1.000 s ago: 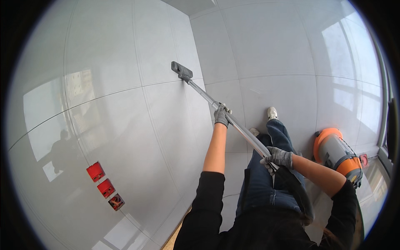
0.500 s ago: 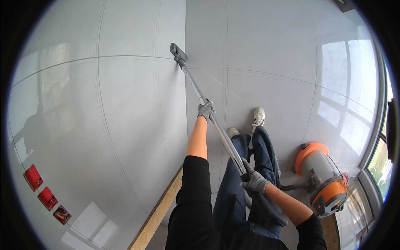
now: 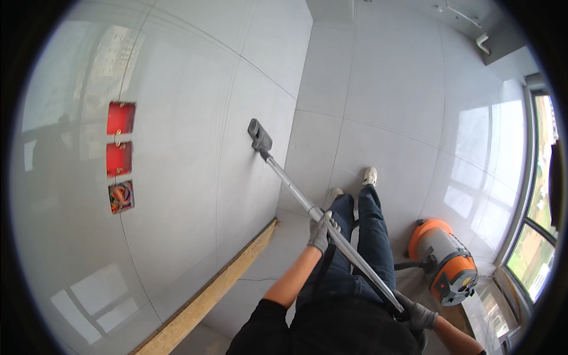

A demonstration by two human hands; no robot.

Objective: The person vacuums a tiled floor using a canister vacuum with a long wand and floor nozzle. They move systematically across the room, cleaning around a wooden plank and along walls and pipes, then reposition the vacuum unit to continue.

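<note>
1. Hands, two, both in grey gloves. Left hand (image 3: 323, 231) is gripping the vacuum tube (image 3: 294, 190) near the centre of the frame, fingers wrapping round it and clamping. Right hand (image 3: 418, 315) is closing round the tube's dark end at lower right; some fingertips are hiding from view.
2. Tube, one, silver, is slanting from lower right toward upper centre. One dark nozzle (image 3: 260, 136) is ending it, lying over the left tiling (image 3: 183, 154); cannot tell whether it is touching.
3. Vacuum cleaner (image 3: 444, 260), one, orange and grey, is sitting at the right of the frame. One dark hose (image 3: 408, 265) is running from its left side toward the legs.
4. Boxes, three, are lining up in a column at left: upper box (image 3: 121, 118) and middle box (image 3: 119, 160) are showing red insides; lower box (image 3: 121, 197) is holding coiled wires.
5. Shoes (image 3: 370, 176), two, pale, are showing right of centre.
6. Edges: one corner line is dropping from upper centre, just right of the nozzle. One wooden strip (image 3: 207, 287) is bordering the left tiling at lower left. The window (image 3: 535, 236) is bounding the far right.
7. Room: a broad stretch of tiling is separating nozzle and boxes; a narrower stretch is lying between nozzle and corner line.
</note>
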